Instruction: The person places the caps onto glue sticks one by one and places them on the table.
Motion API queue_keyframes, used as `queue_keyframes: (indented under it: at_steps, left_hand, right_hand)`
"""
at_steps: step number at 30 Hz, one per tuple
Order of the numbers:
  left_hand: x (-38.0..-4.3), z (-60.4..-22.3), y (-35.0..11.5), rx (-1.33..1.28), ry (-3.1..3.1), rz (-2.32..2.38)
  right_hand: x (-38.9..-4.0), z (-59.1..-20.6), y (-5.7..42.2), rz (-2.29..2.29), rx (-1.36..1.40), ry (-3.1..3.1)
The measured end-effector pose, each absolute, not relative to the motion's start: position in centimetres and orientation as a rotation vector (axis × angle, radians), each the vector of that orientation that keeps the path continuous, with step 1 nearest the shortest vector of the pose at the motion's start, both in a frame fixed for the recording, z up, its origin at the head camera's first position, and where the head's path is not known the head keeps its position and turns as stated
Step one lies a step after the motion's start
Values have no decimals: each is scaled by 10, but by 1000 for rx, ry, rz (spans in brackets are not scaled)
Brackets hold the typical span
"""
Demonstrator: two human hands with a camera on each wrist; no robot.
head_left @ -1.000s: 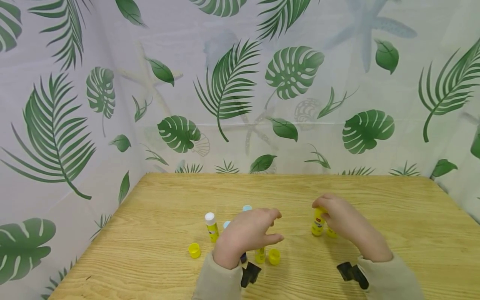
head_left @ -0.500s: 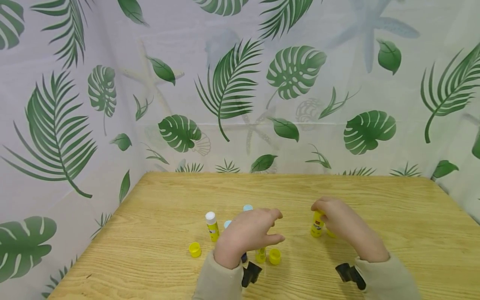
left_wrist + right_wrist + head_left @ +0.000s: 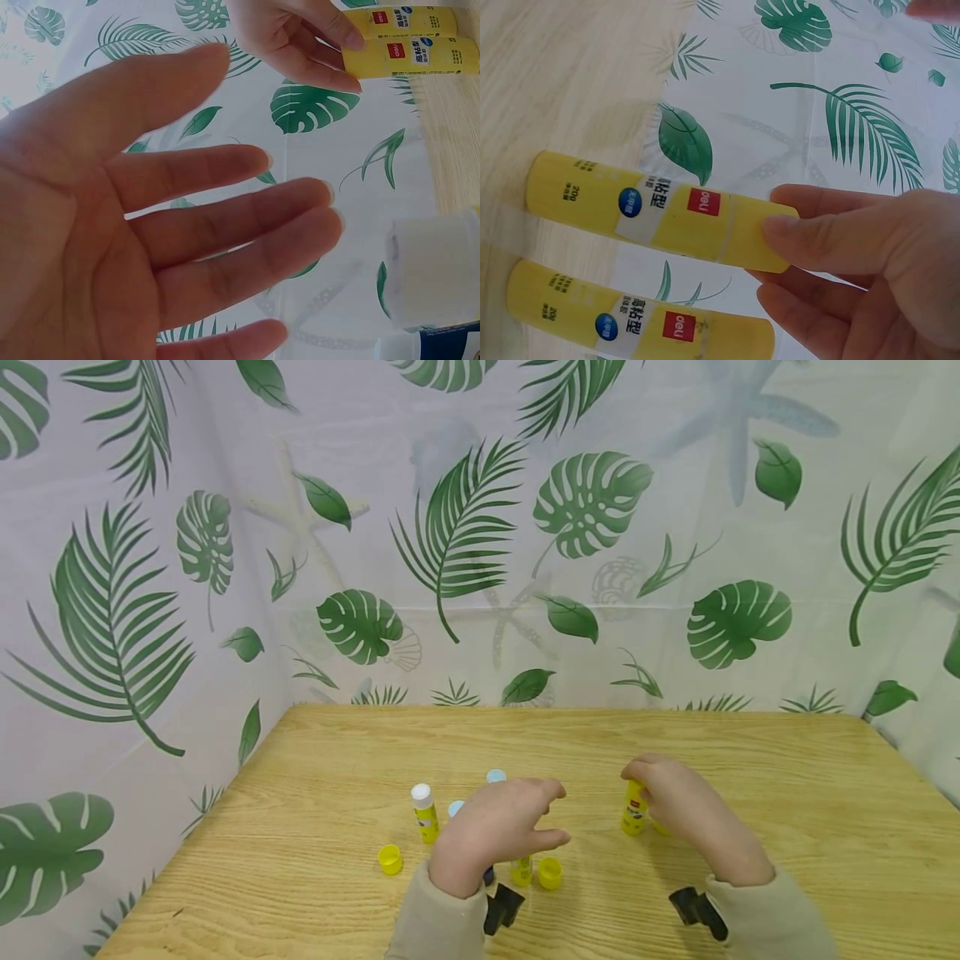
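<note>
My right hand (image 3: 686, 806) pinches the capped top of a yellow glue stick (image 3: 652, 210) between thumb and fingers. The stick stands upright on the table. Close beside it stands a second yellow glue stick (image 3: 637, 311), mostly hidden behind that hand in the head view. My left hand (image 3: 495, 827) hovers with fingers extended and thumb apart, holding nothing. Below its palm, partly covered, are another yellow glue stick (image 3: 521, 870) and a dark blue item (image 3: 488, 875). To its left a white-topped glue stick (image 3: 424, 814) stands upright.
One yellow cap (image 3: 390, 860) lies at the left, another yellow cap (image 3: 550, 873) near the left wrist. Two pale blue round tops, one at the back (image 3: 496, 775), show past the left hand. The wooden table (image 3: 300, 827) meets a leaf-patterned cloth (image 3: 480, 652) behind.
My right hand has shifted slightly left along with its grip on the glue stick, hiding more of the second one. The left hand stays in place, still extended.
</note>
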State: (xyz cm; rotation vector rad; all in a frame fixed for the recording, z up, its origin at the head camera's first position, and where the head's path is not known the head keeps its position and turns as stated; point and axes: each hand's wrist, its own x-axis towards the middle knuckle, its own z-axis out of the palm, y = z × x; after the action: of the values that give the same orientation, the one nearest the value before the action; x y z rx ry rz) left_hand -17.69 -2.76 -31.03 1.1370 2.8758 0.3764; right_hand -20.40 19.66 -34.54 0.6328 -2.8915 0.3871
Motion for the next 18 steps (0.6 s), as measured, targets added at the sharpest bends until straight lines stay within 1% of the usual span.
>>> queue_keyframes:
  at_steps: [18]
  left_hand:
    - [-176,-311,-31,1148,2866,381]
  right_hand:
    - [-202,-349,194,397,584,-2883]
